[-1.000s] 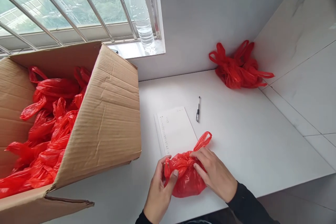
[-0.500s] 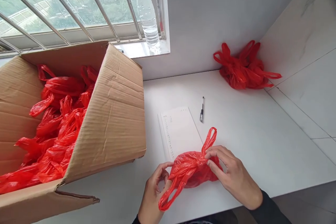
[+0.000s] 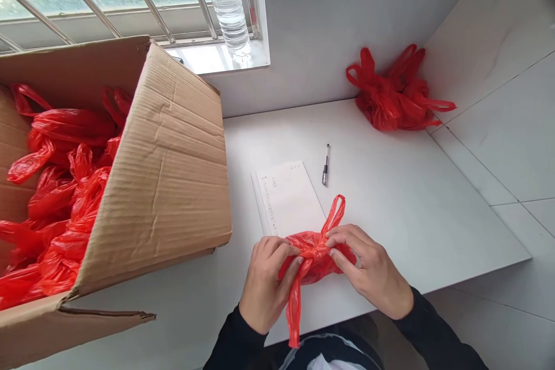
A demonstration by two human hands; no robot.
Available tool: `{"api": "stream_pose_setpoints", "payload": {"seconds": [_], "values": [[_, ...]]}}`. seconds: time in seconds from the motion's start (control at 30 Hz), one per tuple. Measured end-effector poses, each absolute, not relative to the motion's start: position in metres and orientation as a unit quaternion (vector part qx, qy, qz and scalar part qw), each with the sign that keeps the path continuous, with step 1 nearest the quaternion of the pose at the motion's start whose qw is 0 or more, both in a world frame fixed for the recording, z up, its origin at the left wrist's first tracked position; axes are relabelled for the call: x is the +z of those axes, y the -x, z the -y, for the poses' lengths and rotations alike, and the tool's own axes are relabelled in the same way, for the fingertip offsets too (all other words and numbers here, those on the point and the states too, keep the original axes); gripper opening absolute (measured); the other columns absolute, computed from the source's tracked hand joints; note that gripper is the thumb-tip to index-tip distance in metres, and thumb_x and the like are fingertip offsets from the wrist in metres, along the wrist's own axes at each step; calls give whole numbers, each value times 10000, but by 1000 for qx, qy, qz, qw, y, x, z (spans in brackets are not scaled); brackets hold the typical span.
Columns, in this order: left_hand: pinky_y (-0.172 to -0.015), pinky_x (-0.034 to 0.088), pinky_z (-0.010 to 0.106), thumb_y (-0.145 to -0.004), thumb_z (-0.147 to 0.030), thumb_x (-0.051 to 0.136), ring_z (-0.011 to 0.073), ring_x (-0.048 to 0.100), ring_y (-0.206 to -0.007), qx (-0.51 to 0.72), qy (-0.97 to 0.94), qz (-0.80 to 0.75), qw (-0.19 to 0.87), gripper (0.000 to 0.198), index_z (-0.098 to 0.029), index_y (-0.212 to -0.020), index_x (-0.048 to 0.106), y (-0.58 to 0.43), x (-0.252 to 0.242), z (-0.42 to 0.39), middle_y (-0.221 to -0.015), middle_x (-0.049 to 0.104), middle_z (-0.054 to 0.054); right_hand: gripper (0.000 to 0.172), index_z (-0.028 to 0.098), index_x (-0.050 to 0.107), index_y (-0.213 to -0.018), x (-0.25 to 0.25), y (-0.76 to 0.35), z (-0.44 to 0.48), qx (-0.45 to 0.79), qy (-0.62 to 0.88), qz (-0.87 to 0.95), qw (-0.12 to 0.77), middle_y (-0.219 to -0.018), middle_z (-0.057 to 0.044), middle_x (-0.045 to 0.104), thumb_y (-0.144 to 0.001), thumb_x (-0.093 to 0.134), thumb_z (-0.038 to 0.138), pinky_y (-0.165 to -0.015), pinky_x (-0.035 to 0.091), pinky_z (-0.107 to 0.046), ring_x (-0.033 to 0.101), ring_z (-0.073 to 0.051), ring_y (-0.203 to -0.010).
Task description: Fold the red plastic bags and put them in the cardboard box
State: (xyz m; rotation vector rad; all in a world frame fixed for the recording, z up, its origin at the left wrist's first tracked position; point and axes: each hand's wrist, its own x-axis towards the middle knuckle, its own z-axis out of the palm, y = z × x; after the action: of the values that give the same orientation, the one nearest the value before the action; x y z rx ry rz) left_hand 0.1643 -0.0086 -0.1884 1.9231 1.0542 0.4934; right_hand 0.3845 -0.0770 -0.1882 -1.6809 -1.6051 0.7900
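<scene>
A small red plastic bag [image 3: 315, 254] lies at the near edge of the white table [image 3: 390, 196]. My left hand [image 3: 265, 283] pinches its left side, fingers closed on the plastic. My right hand [image 3: 368, 269] grips its right side, fingers closed at the knot. One bag handle sticks up beside my right fingers; the other hangs down over the table edge between my hands. The bag's lower part is hidden behind my hands.
A large open cardboard box [image 3: 169, 156] full of red bags [image 3: 56, 196] stands at the left. A paper sheet [image 3: 288, 196] and a pen [image 3: 325, 165] lie mid-table. More red bags [image 3: 396, 95] are piled in the far right corner. A water bottle [image 3: 228, 8] stands on the window sill.
Both hands shifted along the bag and drew closer together. The bag has been gathered tighter, and one handle now hangs down over the table edge. The view tilted down slightly.
</scene>
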Motion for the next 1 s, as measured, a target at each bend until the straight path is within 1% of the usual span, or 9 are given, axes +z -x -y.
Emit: {"api": "stream_pose_setpoints", "payload": {"seconds": [0.07, 0.2, 0.4, 0.53, 0.6, 0.77, 0.87, 0.93, 1.0], "values": [[-833, 409, 393, -982, -241, 523, 217, 542, -887, 212, -768, -434, 421, 146, -230, -884, 632, -156, -191, 8, -876, 620, 26, 133, 290, 587, -986, -189, -392, 79, 310, 666, 591, 332, -1078, 19, 634, -953, 506, 190, -897, 480, -326, 585, -155, -1043], [-786, 452, 347, -979, -247, 537, 208, 569, -909, 237, -746, -457, 423, 71, -240, -946, 599, -137, -192, 7, -935, 636, 24, 106, 302, 572, -994, -188, -404, 84, 330, 690, 566, 308, -1126, 22, 622, -956, 505, 229, -948, 464, -357, 552, -168, -1117], [-939, 450, 349, -987, -240, 539, 194, 545, -1110, 246, -762, -431, 416, 261, -319, -1234, 562, -153, -187, 10, -1165, 628, 15, 267, 325, 525, -1177, -182, -385, 77, 330, 639, 622, 310, -1175, 27, 616, -929, 569, 236, -992, 421, -400, 507, -187, -1144], [-871, 423, 373, -942, -223, 617, 208, 547, -949, 230, -792, -410, 390, 95, -264, -1017, 658, -166, -190, 14, -954, 639, 17, 157, 306, 562, -1097, -184, -378, 72, 314, 631, 650, 283, -1076, 32, 640, -972, 519, 221, -948, 411, -399, 524, -179, -1043], [-832, 414, 362, -951, -197, 595, 193, 537, -873, 231, -793, -413, 384, 79, -243, -910, 645, -163, -193, 15, -868, 627, 5, 145, 294, 575, -1024, -185, -383, 73, 329, 631, 645, 278, -1003, 39, 644, -987, 476, 194, -932, 405, -390, 533, -166, -993], [-803, 436, 316, -982, -202, 547, 170, 559, -886, 274, -747, -475, 375, 80, -242, -925, 586, -138, -196, 14, -891, 609, -2, 107, 292, 583, -963, -183, -405, 80, 357, 688, 570, 273, -967, 33, 632, -995, 481, 296, -835, 416, -369, 522, -166, -900], [-877, 450, 309, -989, -235, 542, 169, 579, -1009, 280, -724, -503, 380, 99, -260, -1071, 590, -132, -192, 14, -1048, 612, 19, 122, 318, 595, -1040, -180, -409, 81, 359, 708, 534, 291, -953, 24, 612, -982, 517, 391, -828, 425, -369, 519, -171, -875], [-974, 430, 336, -957, -258, 597, 194, 538, -1158, 262, -745, -482, 378, 308, -281, -1261, 549, -137, -187, 16, -1226, 576, 46, 207, 345, 592, -1131, -178, -404, 78, 366, 694, 553, 280, -900, 23, 586, -948, 578, 442, -851, 420, -378, 514, -179, -878], [-1008, 415, 370, -913, -251, 660, 224, 505, -1202, 247, -784, -439, 363, 401, -283, -1298, 551, -146, -183, 16, -1263, 564, 59, 190, 346, 613, -1105, -177, -396, 75, 365, 668, 592, 264, -881, 23, 581, -934, 609, 428, -876, 404, -385, 510, -185, -900]]}}
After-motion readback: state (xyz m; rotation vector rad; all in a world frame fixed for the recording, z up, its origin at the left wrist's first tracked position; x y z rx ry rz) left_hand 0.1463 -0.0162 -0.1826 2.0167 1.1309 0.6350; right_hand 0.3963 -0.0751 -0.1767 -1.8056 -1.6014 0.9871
